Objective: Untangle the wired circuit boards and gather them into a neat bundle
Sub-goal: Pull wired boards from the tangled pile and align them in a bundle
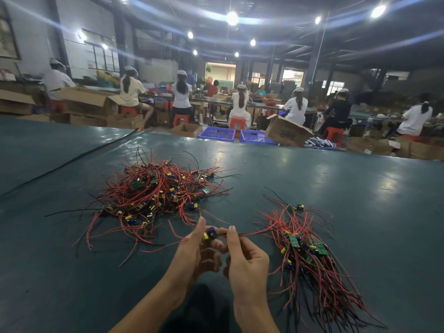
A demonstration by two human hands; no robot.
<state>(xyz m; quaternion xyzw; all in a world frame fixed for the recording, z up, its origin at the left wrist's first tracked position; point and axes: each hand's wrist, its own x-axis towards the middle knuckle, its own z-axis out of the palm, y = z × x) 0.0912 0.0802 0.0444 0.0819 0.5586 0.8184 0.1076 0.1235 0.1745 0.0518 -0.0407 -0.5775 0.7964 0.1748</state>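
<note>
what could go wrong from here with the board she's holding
1. The wires trailing from the board between the left hand and right hand run toward the sorted bundle; pulling may drag it askew.
2. Loose ends by the tangled pile might snag again.

A factory assembly hall: beyond the green worktable (312, 188), capped workers (181, 92) sit on red stools (179, 120) at long benches (backs turned), with cardboard boxes (286, 134) and blue crates (217, 134) just behind its far edge.
</note>
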